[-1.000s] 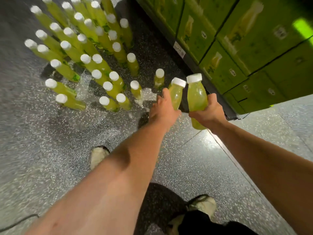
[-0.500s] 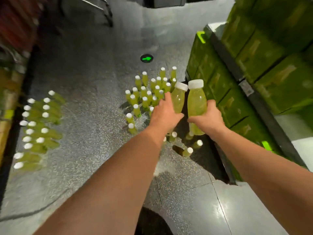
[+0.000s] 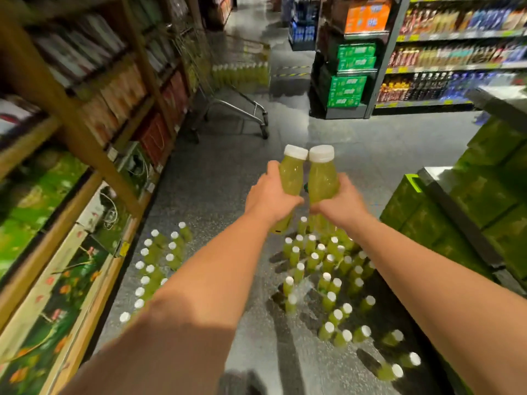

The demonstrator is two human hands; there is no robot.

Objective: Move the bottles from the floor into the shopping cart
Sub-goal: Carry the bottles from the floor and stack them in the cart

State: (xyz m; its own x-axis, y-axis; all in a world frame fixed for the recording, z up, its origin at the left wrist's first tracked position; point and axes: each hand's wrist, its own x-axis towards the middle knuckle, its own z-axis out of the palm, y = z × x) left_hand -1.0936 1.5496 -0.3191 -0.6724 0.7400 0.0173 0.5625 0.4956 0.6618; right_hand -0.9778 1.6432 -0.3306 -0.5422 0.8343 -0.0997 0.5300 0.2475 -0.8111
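Hands first, left to right: our left hand point(image 3: 271, 195) is wrapped around the lower body of the left bottle point(image 3: 290, 172), and our right hand point(image 3: 340, 202) is wrapped the same way around the right bottle point(image 3: 322, 175). Both bottles are upright, raised in front of us, their white caps point(image 3: 295, 152) touching or nearly so.

On the left runs a wooden shelf point(image 3: 85, 155) of boxed goods. Beside its foot a smaller cluster of bottles point(image 3: 159, 260) stands on the floor point(image 3: 222, 178). Further up the aisle, well apart from our hands, the shopping cart point(image 3: 239, 81) already holds a row of the same green bottles. Below our right forearm a larger cluster of bottles point(image 3: 328, 269) waits on the floor, next to stacked green cartons point(image 3: 456, 206).

Handling, as we judge it: each bottle looks full of liquid, so moderately heavy for its size, with a smooth plastic wall that may yield slightly under pressure and could slip if wet. We therefore take hold around the wide lower body, where the palm has most contact, rather than at the narrow neck or the cap. Plastic should tolerate gentle knocks, yet caps meeting in transit could jostle a grip, so we would keep the pair slightly apart when lowering them into the cart.
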